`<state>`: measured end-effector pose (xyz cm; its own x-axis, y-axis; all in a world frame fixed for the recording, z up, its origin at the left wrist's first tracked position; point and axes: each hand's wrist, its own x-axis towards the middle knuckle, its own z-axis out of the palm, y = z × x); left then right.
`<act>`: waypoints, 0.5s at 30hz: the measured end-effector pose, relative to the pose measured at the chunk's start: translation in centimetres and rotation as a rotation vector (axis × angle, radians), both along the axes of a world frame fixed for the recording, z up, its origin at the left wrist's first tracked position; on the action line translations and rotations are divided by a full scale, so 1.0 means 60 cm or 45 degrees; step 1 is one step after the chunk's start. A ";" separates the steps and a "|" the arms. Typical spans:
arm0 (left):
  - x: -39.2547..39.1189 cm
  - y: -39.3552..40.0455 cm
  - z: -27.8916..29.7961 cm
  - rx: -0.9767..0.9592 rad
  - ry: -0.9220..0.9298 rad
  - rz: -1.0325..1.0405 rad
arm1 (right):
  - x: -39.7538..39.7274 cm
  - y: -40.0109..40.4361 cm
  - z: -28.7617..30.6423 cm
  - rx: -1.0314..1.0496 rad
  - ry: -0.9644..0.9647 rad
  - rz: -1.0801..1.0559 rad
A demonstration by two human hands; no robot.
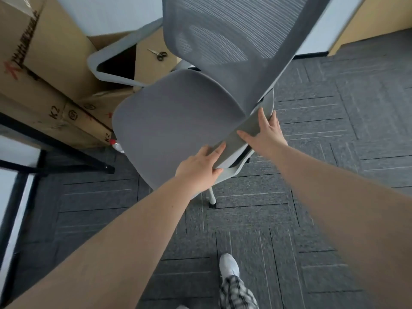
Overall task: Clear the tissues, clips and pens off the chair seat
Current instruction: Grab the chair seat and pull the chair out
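Dark grey carpet tiles in a striped, alternating pattern across the floor. Stacked cardboard boxes at upper left, printed with black lettering and a red mark. Scissors lying on a further box behind. Black metal table frame at left. Pale wall behind; wooden panel at upper right. Soft, even light.
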<state>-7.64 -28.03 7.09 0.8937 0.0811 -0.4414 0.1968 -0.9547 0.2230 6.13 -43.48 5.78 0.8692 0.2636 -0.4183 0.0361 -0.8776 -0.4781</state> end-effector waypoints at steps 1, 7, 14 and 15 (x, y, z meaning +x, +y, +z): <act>-0.004 0.002 -0.001 -0.002 0.004 -0.006 | -0.004 0.001 0.001 -0.003 -0.001 -0.003; -0.042 0.019 -0.002 0.008 0.001 -0.041 | -0.057 0.001 0.003 -0.017 0.005 -0.019; -0.150 0.026 -0.004 0.000 -0.015 -0.053 | -0.181 -0.006 0.002 -0.016 -0.017 -0.070; -0.170 0.026 -0.005 -0.001 -0.017 -0.063 | -0.203 -0.008 0.003 -0.021 -0.016 -0.075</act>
